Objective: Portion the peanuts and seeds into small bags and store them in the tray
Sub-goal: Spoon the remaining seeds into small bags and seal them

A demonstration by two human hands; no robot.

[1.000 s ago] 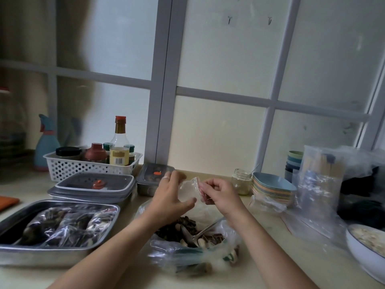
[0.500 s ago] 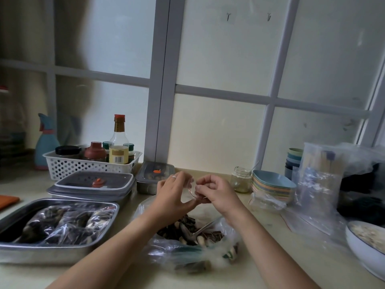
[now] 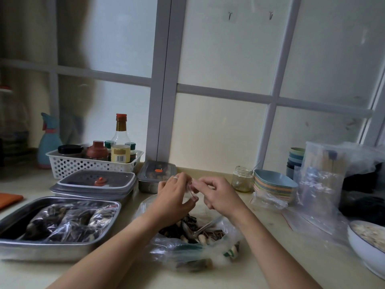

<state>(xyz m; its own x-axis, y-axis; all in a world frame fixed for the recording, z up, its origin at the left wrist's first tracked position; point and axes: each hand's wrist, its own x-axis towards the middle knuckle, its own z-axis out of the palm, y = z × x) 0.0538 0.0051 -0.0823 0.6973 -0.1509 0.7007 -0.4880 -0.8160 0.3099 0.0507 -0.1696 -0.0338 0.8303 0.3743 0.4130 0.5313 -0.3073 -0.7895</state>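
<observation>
Fingertips (image 3: 187,202) of the left hand (image 3: 173,197) & of the right hand (image 3: 220,198) are pinching a small clear plastic bag (image 3: 192,189) between them, fingers of both hands curling round its edge. The bag is mostly hidden, so I cannot tell if sth is inside. The hands are hovering just above a big crumpled clear bag (image 3: 187,249) w/ dark seeds & pale peanuts, which is lying near the centre of the beige counter (image 3: 291,257). A metal spoon (image 3: 201,228) is resting in it. At near left, a rectangular steel tray (image 3: 62,250) is holding several filled small bags (image 3: 68,220) of dark seeds. Farther behind the tray, grey lidded containers (image 3: 93,182) are sitting stacked. At right, a pile of empty clear bags (image 3: 318,188) is lying just beside a stack of pastel plates (image 3: 273,185).
</observation>
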